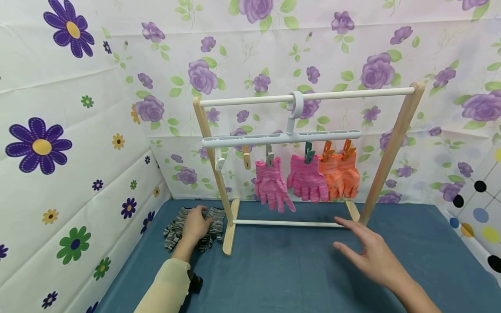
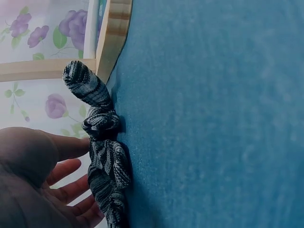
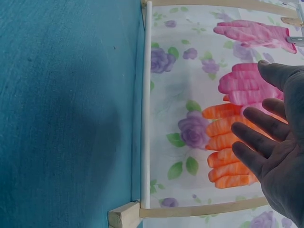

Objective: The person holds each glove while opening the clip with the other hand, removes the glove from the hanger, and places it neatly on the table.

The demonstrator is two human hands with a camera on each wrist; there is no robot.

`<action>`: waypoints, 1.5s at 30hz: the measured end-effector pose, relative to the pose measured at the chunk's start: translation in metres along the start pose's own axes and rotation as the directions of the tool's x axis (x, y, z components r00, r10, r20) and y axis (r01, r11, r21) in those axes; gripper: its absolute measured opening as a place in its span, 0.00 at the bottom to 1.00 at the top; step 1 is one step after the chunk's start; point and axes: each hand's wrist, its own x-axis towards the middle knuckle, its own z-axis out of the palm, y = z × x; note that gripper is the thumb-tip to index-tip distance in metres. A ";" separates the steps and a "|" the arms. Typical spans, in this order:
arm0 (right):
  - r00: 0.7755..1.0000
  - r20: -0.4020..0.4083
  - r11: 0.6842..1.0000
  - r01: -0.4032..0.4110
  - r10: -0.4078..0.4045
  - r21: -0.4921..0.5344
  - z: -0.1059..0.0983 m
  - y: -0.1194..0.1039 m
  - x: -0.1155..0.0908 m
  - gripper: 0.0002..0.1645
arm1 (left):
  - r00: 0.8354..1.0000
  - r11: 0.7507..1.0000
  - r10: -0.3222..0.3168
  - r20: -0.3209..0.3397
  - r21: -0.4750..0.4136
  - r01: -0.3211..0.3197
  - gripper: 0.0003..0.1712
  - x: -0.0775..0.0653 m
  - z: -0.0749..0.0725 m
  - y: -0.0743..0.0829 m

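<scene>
Head view, knit gloves: black-and-white knit gloves (image 1: 174,230) lie flat at the left of the blue cloth (image 1: 297,265), just left of the rack's left foot (image 1: 229,243)
Head view, left hand: the left hand (image 1: 195,225) reaches down over these gloves
Head view, right hand: the right hand (image 1: 369,250) hovers at right, near side of the rack, fingers wide
Head view, hanger: a pale hanger (image 1: 250,140) hooks over the top bar (image 1: 352,94), with pink gloves (image 1: 307,178) and orange gloves (image 1: 332,176) pegged toward the right; at left, a white peg (image 1: 219,161) and a yellow peg (image 1: 245,158) hold nothing
Left wrist view, fingers: thumb straight, fingers loosely apart, tips at the knit, not closed round it
Left wrist view, risk: a shallow pinch could slip off, and dragging right could bump the rack's foot
Right wrist view, fingers: spread and holding nothing, palm bare
Right wrist view, risk: a careless lift could knock the hanging gloves and swing the hanger
</scene>
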 end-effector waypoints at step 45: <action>0.995 -0.091 0.999 0.032 -0.034 -0.026 -0.037 -0.008 0.026 0.44 | 0.965 0.925 0.137 -0.223 -0.319 -0.205 0.30 -0.067 -0.078 0.081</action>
